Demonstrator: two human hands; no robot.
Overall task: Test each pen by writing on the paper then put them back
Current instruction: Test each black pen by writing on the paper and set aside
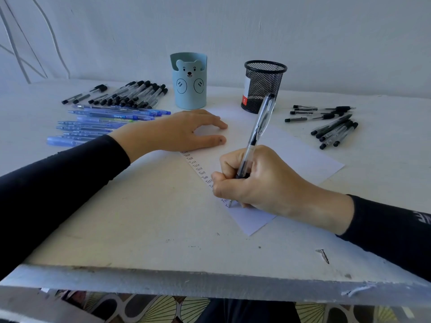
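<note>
While the left hand point(186, 131) lies flat on the far end of the paper point(303, 157), fingers spread, relaxed and gripping nothing, the right hand point(256, 180) is down near the sheet's near end with its fingers curled tight round a clear-barrelled black pen point(258, 127). Tip is on the paper, barrel leaning up and away toward the far edge of the worktop point(140, 217). A column of small handwritten "Test" words point(198, 169) runs down the sheet's left margin, from under the left hand to the pen tip. The sheet sits tilted in the middle of the worktop, one corner pointing at the near edge.

Over toward the far left corner, a heap of black-capped pens point(130, 94) lies loose, and just nearer than that a row of blue pens point(100, 122) lies side by side next to the left wrist. Toward the right edge there's another scatter of black pens point(331, 127), well apart from the writing hand.

Along the far edge, a pale blue bear-faced cup point(189, 89) stands upright just beyond the left hand's fingers, and a black mesh cup point(263, 87) stands upright to its right, at the paper's far corner. Both sleeves point(58, 173) are black.
</note>
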